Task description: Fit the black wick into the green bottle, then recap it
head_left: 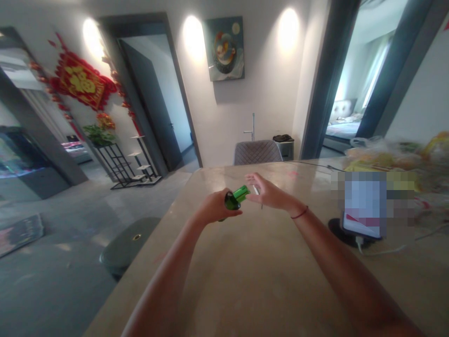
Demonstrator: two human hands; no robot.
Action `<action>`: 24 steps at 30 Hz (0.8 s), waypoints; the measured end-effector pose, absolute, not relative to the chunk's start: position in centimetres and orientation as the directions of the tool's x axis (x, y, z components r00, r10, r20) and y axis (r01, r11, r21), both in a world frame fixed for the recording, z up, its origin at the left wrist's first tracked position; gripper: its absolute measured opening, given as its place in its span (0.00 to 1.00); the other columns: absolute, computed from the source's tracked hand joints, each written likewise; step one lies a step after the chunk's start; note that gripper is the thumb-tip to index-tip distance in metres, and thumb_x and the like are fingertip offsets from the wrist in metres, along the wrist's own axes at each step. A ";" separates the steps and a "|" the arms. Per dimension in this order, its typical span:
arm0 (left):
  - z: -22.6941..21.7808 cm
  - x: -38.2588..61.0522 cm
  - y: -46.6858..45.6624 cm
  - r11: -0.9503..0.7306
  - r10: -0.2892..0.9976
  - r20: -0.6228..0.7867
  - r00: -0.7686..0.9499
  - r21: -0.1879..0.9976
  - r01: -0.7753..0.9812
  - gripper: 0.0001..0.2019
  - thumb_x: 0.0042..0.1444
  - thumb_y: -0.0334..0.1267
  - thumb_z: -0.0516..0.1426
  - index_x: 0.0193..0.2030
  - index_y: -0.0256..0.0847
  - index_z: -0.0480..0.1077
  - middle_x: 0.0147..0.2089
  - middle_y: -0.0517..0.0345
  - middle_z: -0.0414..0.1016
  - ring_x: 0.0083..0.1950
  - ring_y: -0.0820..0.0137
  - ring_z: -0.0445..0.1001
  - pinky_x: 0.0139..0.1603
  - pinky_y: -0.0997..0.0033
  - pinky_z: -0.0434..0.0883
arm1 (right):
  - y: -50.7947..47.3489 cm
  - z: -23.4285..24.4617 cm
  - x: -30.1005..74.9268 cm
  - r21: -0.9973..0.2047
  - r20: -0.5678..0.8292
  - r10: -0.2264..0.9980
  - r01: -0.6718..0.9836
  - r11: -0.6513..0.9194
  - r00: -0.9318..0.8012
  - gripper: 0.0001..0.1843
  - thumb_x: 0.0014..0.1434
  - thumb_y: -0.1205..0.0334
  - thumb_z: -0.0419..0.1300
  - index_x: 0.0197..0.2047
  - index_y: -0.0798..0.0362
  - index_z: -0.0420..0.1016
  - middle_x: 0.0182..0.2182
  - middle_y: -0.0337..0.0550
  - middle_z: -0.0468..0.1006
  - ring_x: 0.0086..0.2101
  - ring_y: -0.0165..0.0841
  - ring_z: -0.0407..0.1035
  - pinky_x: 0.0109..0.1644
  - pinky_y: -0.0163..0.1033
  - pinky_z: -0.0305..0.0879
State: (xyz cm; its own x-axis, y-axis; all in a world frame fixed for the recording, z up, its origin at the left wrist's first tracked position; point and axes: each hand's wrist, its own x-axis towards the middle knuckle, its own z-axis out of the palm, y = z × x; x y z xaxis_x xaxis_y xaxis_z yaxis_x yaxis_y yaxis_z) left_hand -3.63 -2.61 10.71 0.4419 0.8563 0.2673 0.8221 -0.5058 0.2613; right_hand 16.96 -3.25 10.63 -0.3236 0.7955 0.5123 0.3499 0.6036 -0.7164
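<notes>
The left hand (214,208) is closed around a dark green bottle (231,201), which looks like glass, and the fingers wrap its lower part. A bright green neck (241,193) sticks out from the grip, tilted up toward the right hand (269,192). That hand is open, its fingers (250,180) spread and just beside the bright green end; whether they touch it is hard to tell. A thin white stick (256,190) shows just under those fingers.

The bottle probably feels stiff, smooth and a little slippery, and glass would break if dropped, so the fat body looks like the safest place to hold.

Both hands are over the stone table (245,285), well in from its edge, with wide open room around them. To the right stand a blurred phone (365,206) on a black stand (342,234), a cable (382,250) and plastic bags (386,157). A chair (257,152) stands beyond the far end.
</notes>
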 end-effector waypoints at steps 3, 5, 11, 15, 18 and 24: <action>10.8 -3.6 -2.6 -0.500 0.862 0.240 0.446 0.267 0.824 0.27 0.37 0.58 0.59 0.41 0.42 0.66 0.34 0.56 0.74 0.35 0.66 0.71 0.34 0.72 0.64 | -3.3 10.7 16.9 -0.739 0.428 0.841 0.408 0.537 -0.331 0.21 0.51 0.61 0.59 0.48 0.55 0.62 0.40 0.49 0.73 0.38 0.33 0.70 0.42 0.42 0.68; 10.8 -3.7 -2.6 -0.497 0.865 0.234 0.444 0.270 0.825 0.27 0.37 0.58 0.59 0.40 0.42 0.66 0.34 0.55 0.74 0.35 0.65 0.72 0.34 0.72 0.64 | -3.4 10.8 16.9 -0.722 0.424 0.832 0.421 0.549 -0.357 0.19 0.51 0.63 0.59 0.47 0.56 0.64 0.37 0.47 0.74 0.34 0.31 0.70 0.39 0.40 0.68; 10.8 -3.6 -2.7 -0.500 0.862 0.260 0.436 0.287 0.817 0.27 0.36 0.57 0.60 0.41 0.42 0.67 0.35 0.55 0.74 0.36 0.64 0.72 0.35 0.70 0.64 | -3.6 10.9 16.7 -0.684 0.495 0.776 0.376 0.626 -0.391 0.23 0.48 0.66 0.61 0.49 0.55 0.64 0.43 0.47 0.72 0.39 0.31 0.69 0.43 0.39 0.67; 11.0 -3.5 -2.8 -0.486 0.872 0.238 0.429 0.299 0.822 0.26 0.36 0.56 0.60 0.40 0.42 0.67 0.34 0.56 0.74 0.35 0.65 0.71 0.34 0.71 0.64 | -3.3 10.9 16.9 -0.699 0.454 0.803 0.404 0.590 -0.387 0.18 0.49 0.64 0.59 0.45 0.56 0.67 0.34 0.43 0.74 0.32 0.30 0.69 0.37 0.37 0.67; 11.0 -3.6 -2.7 -0.494 0.867 0.245 0.434 0.305 0.814 0.26 0.37 0.57 0.60 0.40 0.42 0.67 0.34 0.56 0.74 0.35 0.66 0.71 0.34 0.71 0.64 | -2.6 10.8 17.6 -0.758 0.466 0.820 0.327 0.564 -0.333 0.18 0.49 0.63 0.60 0.45 0.55 0.66 0.37 0.45 0.73 0.33 0.30 0.69 0.38 0.37 0.67; 10.8 -3.7 -2.8 -0.509 0.857 0.272 0.437 0.320 0.799 0.27 0.36 0.57 0.60 0.40 0.42 0.67 0.36 0.55 0.74 0.36 0.65 0.72 0.36 0.70 0.65 | 0.5 8.9 19.7 -0.862 0.438 0.892 0.229 0.453 -0.114 0.24 0.45 0.65 0.61 0.47 0.57 0.64 0.40 0.46 0.73 0.38 0.33 0.70 0.43 0.41 0.66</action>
State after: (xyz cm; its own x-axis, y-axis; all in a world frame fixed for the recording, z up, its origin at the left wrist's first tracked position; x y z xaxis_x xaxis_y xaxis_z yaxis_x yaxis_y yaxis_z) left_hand -3.66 -2.76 10.76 0.4374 0.8571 0.2720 0.7990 -0.5092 0.3199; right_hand 19.65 0.51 8.93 -0.1140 0.8915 0.4383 0.2293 0.4529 -0.8616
